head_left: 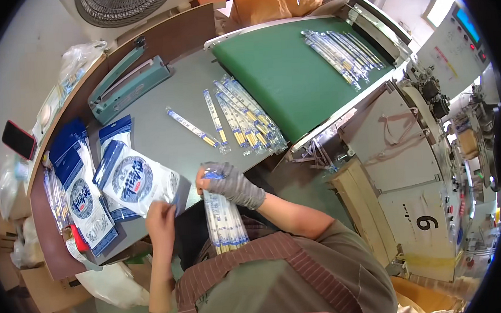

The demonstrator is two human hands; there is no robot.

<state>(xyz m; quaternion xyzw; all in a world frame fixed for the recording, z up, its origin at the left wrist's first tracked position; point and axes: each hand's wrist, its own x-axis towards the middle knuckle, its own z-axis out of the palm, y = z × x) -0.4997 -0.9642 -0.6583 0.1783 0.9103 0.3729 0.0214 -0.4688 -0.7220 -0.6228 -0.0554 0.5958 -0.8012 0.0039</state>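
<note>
My left hand [161, 220] pinches the edge of a blue and white printed pouch [131, 180], which lies tilted over the table's near edge. In a grey fingerless glove, my right hand [229, 185] is closed around the top of a bundle of wrapped chopsticks [224, 223] held upright against my body. Their sleeves are clear with blue print. Between the hands, the pouch's end and the bundle's top come close. More wrapped chopsticks [243, 117] lie in a pile on the grey table, with two loose packs [192, 127] left of it.
A teal hand sealer [128, 89] stands at the back left. More pouches [82, 193] lie on the left. The green conveyor belt [274, 70] carries another row of chopsticks [341, 55]. A phone [19, 140] is at the far left; a white machine cabinet [411, 204] stands on the right.
</note>
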